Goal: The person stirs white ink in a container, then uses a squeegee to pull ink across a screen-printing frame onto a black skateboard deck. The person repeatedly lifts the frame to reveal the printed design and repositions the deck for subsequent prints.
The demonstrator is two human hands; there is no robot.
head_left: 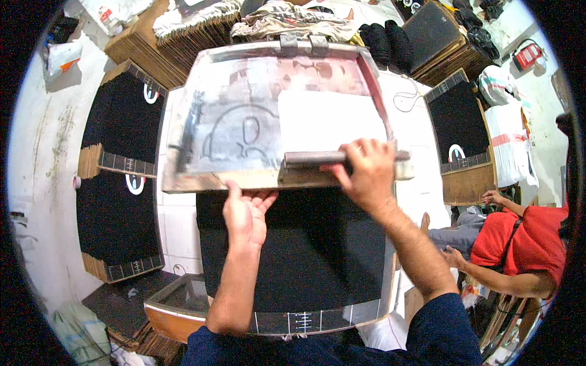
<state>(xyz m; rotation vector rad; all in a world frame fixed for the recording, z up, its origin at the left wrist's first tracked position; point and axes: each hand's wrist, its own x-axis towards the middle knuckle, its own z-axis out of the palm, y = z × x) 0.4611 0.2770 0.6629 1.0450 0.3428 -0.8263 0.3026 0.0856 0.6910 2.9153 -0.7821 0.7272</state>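
Note:
A screen printing frame (226, 183), with a stencilled outline and white patch, is tilted up beneath two clamps (288, 46) at its far edge. My left hand (245, 218) grips the frame's near rim from below. My right hand (366, 177) is closed on a long dark squeegee (305, 158) lying along that rim, partly hiding it. Under the raised frame lies a board covered with black fabric (287, 256), with a marked strip along its near edge.
Boards with black pieces and white prints stand left (119, 213) and right (452, 122). Stacked panels (140, 43), cloth (287, 21) and black bundles (384, 46) line the back. A fire extinguisher (527, 55) is at upper right. A co-worker in red (519, 238) sits at right.

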